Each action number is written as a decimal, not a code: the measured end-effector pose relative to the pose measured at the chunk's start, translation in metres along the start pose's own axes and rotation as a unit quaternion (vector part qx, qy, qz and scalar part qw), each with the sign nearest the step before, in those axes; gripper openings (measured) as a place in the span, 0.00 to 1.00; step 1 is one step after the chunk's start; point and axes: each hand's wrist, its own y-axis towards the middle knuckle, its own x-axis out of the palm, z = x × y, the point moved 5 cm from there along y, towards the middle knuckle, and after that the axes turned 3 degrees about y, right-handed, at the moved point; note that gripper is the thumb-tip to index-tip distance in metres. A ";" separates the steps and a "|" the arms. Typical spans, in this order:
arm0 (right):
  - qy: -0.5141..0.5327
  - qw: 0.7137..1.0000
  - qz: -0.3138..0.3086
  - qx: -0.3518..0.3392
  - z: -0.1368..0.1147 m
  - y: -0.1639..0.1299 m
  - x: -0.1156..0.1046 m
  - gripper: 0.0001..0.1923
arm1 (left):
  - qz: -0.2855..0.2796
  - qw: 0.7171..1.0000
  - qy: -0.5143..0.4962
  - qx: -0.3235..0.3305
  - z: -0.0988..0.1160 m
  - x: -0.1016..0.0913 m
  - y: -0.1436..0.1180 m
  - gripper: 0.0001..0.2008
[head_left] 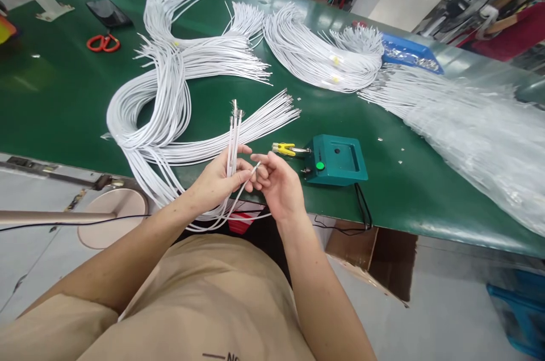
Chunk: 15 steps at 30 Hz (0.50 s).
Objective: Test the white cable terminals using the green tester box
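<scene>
My left hand (227,176) is closed around a small bunch of white cables (232,145) whose stripped, frayed ends point up. Its thumb also presses on a single white cable (243,186) that slants up to the right. My right hand (279,182) meets that cable's tip, its curled fingers around the end; the exact contact is partly hidden. Behind my hands, a large looped bundle of white cables (149,100) lies on the green table (55,105). A teal box-shaped device (338,159) with a green button and a yellow-marked nozzle stands right of my hands.
Red-handled scissors (103,43) and a dark phone-like slab (109,13) lie at the back left. More cable bundles (315,54), a blue tray (411,53) of small parts and plastic-covered cables (477,128) fill the right. Below the table edge is a cardboard box (383,261).
</scene>
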 end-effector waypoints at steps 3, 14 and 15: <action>-0.037 0.999 -0.012 0.010 -0.004 0.000 0.003 0.14 | -0.003 1.000 0.023 0.004 0.000 0.001 -0.003 0.24; 0.055 0.998 -0.025 0.009 0.004 -0.008 -0.001 0.10 | -0.010 0.998 0.025 0.051 0.002 -0.001 -0.005 0.24; 0.044 0.999 -0.011 -0.004 0.004 -0.009 -0.003 0.10 | -0.009 0.998 0.032 0.050 0.002 -0.001 -0.005 0.24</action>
